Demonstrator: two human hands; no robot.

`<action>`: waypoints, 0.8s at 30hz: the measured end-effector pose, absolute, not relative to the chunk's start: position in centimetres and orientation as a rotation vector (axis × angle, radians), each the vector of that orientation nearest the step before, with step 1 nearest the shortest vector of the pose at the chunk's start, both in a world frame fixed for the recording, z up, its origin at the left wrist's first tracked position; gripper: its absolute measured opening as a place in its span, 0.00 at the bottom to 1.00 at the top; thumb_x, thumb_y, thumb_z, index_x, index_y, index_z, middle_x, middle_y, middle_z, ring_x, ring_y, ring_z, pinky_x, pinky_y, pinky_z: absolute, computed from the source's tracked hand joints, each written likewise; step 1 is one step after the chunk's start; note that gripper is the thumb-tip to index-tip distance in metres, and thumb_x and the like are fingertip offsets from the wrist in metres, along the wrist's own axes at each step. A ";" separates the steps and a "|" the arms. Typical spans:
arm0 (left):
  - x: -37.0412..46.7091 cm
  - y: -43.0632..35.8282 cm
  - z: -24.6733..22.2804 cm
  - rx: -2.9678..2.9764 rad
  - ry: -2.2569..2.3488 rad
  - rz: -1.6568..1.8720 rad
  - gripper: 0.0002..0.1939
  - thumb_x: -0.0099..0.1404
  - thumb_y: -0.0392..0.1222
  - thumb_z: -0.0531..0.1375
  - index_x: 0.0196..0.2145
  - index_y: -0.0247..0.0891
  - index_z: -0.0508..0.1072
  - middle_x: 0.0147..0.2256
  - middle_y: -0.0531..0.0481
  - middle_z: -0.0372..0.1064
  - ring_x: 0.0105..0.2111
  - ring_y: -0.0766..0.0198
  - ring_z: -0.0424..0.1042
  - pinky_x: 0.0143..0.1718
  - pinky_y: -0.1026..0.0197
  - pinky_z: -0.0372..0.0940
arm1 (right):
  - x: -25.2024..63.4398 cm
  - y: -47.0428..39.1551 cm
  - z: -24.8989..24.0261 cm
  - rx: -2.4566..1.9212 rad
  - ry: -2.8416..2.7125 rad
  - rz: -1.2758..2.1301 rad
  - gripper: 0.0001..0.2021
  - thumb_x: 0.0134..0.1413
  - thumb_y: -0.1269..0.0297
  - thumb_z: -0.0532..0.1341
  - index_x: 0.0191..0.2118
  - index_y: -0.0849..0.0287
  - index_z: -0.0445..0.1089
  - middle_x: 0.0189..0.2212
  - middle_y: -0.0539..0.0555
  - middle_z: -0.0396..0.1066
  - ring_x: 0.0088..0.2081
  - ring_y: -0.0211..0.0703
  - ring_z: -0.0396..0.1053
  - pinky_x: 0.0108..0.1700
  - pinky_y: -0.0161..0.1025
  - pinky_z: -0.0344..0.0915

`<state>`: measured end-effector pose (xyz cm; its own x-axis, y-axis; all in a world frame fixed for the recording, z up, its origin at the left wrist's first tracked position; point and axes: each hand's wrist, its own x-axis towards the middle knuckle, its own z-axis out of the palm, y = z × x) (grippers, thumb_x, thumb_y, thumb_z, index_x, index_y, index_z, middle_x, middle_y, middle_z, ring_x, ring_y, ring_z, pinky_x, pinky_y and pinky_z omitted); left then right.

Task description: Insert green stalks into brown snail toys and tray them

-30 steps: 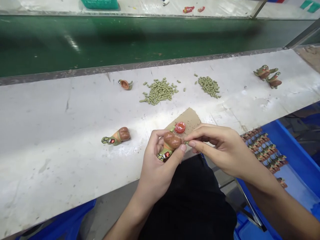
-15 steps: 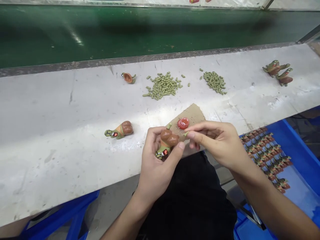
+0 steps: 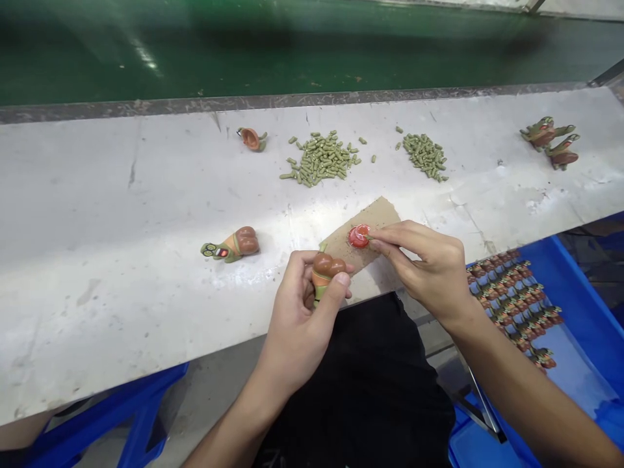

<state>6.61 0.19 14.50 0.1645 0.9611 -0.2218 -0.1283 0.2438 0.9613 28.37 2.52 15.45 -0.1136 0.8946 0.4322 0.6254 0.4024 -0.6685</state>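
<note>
My left hand point(image 3: 309, 305) is closed around a small turtle-like figurine point(image 3: 327, 266), its rounded brown end facing up and part of its green body hidden by my fingers. Pinched between thumb and fingertips of my right hand point(image 3: 419, 266) is a small green peg point(image 3: 369, 237), its tip at the edge of a red cap-like dish point(image 3: 359, 236) with a glossy surface. That dish rests on a piece of cardboard point(image 3: 383, 211) at the table's near side. Left of my hands, a similar figurine point(image 3: 231, 245) lies on its back.
Two piles of green pegs, a larger point(image 3: 323, 159) and a smaller point(image 3: 424, 156), lie on the white table point(image 3: 160, 214). A figurine part point(image 3: 252, 138) sits behind; two figurines point(image 3: 548, 140) stand far right. A blue bin point(image 3: 575, 286) below right holds rows of figurines.
My right hand has moved from beside the figurine to the red dish, carrying the green peg. My left hand has tilted the figurine, so its face is now hidden.
</note>
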 end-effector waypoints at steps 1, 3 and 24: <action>6.6 0.2 14.5 1.003 1.098 0.993 0.11 0.82 0.51 0.70 0.47 0.44 0.74 0.50 0.47 0.85 0.42 0.61 0.81 0.41 0.60 0.75 | 28.4 2.5 15.5 -1.313 -1.834 0.409 0.13 0.76 0.72 0.70 0.51 0.47 0.91 0.47 0.52 0.90 0.47 0.54 0.88 0.51 0.51 0.86; 6.5 0.2 14.5 1.006 1.095 0.993 0.11 0.81 0.50 0.70 0.47 0.44 0.74 0.48 0.47 0.85 0.41 0.61 0.81 0.41 0.60 0.75 | 28.4 2.4 15.6 -1.311 -1.829 0.398 0.13 0.77 0.72 0.69 0.51 0.47 0.91 0.47 0.52 0.90 0.46 0.54 0.87 0.51 0.51 0.86; 5.8 0.6 13.9 0.937 0.905 1.047 0.07 0.82 0.50 0.71 0.51 0.47 0.84 0.45 0.51 0.78 0.44 0.63 0.76 0.45 0.63 0.74 | 28.2 2.7 15.7 -1.554 -1.353 0.764 0.07 0.68 0.58 0.76 0.41 0.56 0.89 0.31 0.52 0.85 0.32 0.46 0.83 0.39 0.43 0.82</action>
<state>5.85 0.62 13.89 0.2455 0.9574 -0.1523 -0.2892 0.2222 0.9311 28.21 2.67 15.72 0.2064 0.9724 0.1087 0.4091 0.0152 -0.9124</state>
